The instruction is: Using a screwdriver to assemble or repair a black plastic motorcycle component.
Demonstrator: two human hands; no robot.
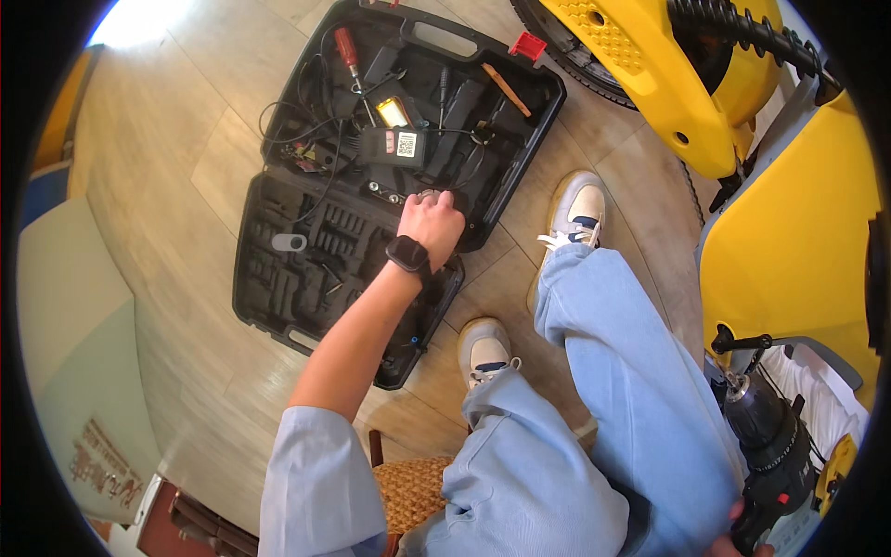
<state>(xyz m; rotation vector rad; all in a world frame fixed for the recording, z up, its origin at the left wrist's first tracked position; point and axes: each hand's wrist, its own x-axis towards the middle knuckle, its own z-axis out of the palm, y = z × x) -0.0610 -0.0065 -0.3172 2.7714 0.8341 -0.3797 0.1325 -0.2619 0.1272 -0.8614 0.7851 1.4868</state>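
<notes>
My left hand (pixel 432 223), with a dark watch on the wrist, reaches into an open black tool case (pixel 255 288). Its fingers are curled at a strip of small silver sockets (pixel 380 190); what they grip is hidden. The case also holds a red-handled screwdriver (pixel 344 48), a black box with a label (pixel 385 147), cables, a yellow-lit item (pixel 393 111) and a wooden-coloured handle (pixel 506 90). At the lower right edge, my right hand (pixel 738 537) grips a black power drill (pixel 768 432) with a metal chuck, held beside the yellow vehicle.
A yellow two-wheeled vehicle (pixel 784 232) with a tyre (pixel 552 51) and spring stands on the right. My shoes rest on the wood-look floor (pixel 186 353) beside the case. A woven seat (pixel 408 483) is beneath me. A pale panel (pixel 74 325) stands at the left.
</notes>
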